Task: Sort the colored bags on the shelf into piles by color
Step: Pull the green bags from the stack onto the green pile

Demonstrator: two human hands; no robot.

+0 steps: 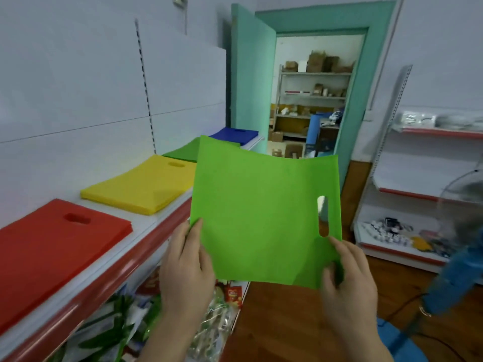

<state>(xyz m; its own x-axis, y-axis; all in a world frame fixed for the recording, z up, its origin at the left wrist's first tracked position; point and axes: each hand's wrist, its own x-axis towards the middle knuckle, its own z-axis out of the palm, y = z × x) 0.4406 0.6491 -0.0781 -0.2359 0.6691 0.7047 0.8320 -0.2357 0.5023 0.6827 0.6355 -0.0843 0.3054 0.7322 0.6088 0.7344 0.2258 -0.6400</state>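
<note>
A light green bag [264,215] with an oval handle hole hangs in the air in front of me, held flat by both hands. My left hand [187,267] pinches its lower left corner and my right hand [347,280] pinches its lower right corner. On the shelf [146,231] to my left lie piles in a row: red [47,252] nearest, then yellow [141,185], then green [183,152], partly hidden behind the held bag, and blue [234,134] farthest.
The shelf has a red front edge, with packaged goods [125,314] on the level below. An open teal door [251,74] leads to a storeroom ahead. Another shelf unit [423,199] stands at the right, beside a fan and a blue object [454,275].
</note>
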